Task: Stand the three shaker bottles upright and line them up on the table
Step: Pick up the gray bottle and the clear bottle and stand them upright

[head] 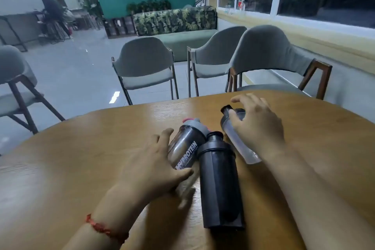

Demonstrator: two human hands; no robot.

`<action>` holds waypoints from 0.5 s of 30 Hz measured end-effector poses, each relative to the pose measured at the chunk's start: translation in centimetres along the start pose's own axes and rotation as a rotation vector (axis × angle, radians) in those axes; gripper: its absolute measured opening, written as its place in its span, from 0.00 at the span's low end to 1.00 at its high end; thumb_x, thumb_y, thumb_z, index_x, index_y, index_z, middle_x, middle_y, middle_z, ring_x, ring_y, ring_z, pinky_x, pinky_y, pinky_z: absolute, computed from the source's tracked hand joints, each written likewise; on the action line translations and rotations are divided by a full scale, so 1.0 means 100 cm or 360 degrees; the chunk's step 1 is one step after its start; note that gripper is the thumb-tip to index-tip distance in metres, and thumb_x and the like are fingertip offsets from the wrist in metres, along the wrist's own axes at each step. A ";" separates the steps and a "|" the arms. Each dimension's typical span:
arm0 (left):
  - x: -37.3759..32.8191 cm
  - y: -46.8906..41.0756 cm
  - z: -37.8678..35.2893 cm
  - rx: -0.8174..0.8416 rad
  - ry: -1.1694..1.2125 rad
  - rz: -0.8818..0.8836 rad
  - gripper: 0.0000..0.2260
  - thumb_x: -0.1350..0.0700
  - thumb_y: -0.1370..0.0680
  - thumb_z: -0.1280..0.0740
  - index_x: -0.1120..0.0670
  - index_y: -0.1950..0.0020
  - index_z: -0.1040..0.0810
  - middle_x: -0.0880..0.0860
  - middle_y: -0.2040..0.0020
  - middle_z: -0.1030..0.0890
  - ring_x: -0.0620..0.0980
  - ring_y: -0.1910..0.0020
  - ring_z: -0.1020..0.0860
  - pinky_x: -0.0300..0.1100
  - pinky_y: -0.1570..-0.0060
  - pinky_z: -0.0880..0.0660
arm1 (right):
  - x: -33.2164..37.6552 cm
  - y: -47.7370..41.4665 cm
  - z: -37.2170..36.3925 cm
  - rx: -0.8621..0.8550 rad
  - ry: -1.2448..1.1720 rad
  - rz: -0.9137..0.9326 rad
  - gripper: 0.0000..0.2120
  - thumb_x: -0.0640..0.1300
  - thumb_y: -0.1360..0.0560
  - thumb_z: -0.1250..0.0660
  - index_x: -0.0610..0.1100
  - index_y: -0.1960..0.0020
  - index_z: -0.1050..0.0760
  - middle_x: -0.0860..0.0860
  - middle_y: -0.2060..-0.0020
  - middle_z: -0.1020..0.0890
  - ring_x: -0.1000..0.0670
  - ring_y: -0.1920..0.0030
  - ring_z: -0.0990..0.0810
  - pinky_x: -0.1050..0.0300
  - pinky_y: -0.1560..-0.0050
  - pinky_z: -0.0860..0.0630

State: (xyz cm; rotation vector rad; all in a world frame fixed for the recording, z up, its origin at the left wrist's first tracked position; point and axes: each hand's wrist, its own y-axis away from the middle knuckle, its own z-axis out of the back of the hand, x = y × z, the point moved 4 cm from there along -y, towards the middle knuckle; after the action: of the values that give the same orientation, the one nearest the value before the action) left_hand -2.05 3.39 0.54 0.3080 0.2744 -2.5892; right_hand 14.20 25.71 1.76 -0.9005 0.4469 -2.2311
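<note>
Three shaker bottles lie on their sides on the round wooden table (81, 168). A clear bottle with a grey lid and "PROTEIN" lettering (187, 144) lies on the left, and my left hand (154, 166) wraps around its lower body. An all-black bottle (220, 180) lies in the middle, untouched, its lid against the grey lid. On the right a clear bottle with a dark cap (236, 140) lies tilted; my right hand (257, 126) rests on top of it, fingers spread, thumb on its left side.
Three grey chairs stand beyond the table's far edge (144, 67), (215, 55), (269, 57), and another at the left (14, 79). A leaf-print sofa (176, 20) and a window sill lie further back. A person stands far off at the left (50, 8).
</note>
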 end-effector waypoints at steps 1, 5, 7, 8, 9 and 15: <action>0.002 -0.003 -0.003 0.0017 -0.0048 0.0014 0.49 0.24 0.34 0.33 0.40 0.17 0.42 0.47 0.33 0.24 0.52 0.36 0.21 0.51 0.43 0.20 | 0.001 0.001 0.000 -0.0041 0.0039 0.0036 0.13 0.50 0.19 0.33 0.53 0.36 0.20 0.55 0.38 0.18 0.47 0.38 0.24 0.50 0.49 0.29; 0.011 -0.017 -0.009 0.0073 0.0152 0.0113 0.36 0.30 0.32 0.30 0.40 0.27 0.32 0.47 0.41 0.18 0.51 0.47 0.17 0.53 0.48 0.18 | -0.004 0.006 -0.008 0.0002 0.0092 0.0020 0.14 0.48 0.20 0.35 0.52 0.36 0.20 0.53 0.39 0.18 0.45 0.39 0.23 0.50 0.50 0.28; 0.017 -0.027 -0.012 0.0071 0.0475 0.0173 0.32 0.32 0.31 0.28 0.40 0.30 0.29 0.46 0.45 0.16 0.47 0.52 0.15 0.53 0.50 0.16 | -0.007 0.008 -0.011 0.0029 0.0136 0.0008 0.14 0.50 0.20 0.34 0.53 0.35 0.20 0.53 0.39 0.18 0.45 0.40 0.23 0.51 0.50 0.30; 0.020 -0.031 -0.012 0.0037 0.0619 0.0201 0.30 0.32 0.31 0.27 0.39 0.32 0.27 0.45 0.47 0.15 0.45 0.54 0.15 0.52 0.51 0.16 | -0.009 0.008 -0.010 0.0019 0.0134 -0.0006 0.15 0.51 0.21 0.34 0.53 0.35 0.21 0.53 0.39 0.18 0.45 0.40 0.23 0.50 0.50 0.30; 0.024 -0.035 -0.015 -0.0013 0.0763 0.0232 0.29 0.33 0.31 0.26 0.39 0.33 0.26 0.45 0.48 0.14 0.42 0.56 0.14 0.50 0.51 0.16 | -0.010 0.009 -0.009 0.0018 0.0141 -0.0010 0.15 0.51 0.21 0.34 0.53 0.35 0.21 0.53 0.40 0.18 0.45 0.40 0.23 0.50 0.49 0.30; 0.035 -0.038 -0.041 -0.0197 0.1883 0.0469 0.23 0.39 0.22 0.27 0.47 0.30 0.22 0.57 0.42 0.13 0.53 0.54 0.11 0.54 0.61 0.14 | -0.011 0.012 -0.012 0.0069 0.0239 0.0013 0.17 0.54 0.20 0.34 0.53 0.33 0.22 0.53 0.38 0.19 0.46 0.40 0.23 0.49 0.48 0.27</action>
State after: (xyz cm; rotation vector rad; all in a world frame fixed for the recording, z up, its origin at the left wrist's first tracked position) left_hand -6.24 5.99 -3.76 1.6572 0.7061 -1.8016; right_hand 14.52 25.68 -0.25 -0.7106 0.4677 -2.3012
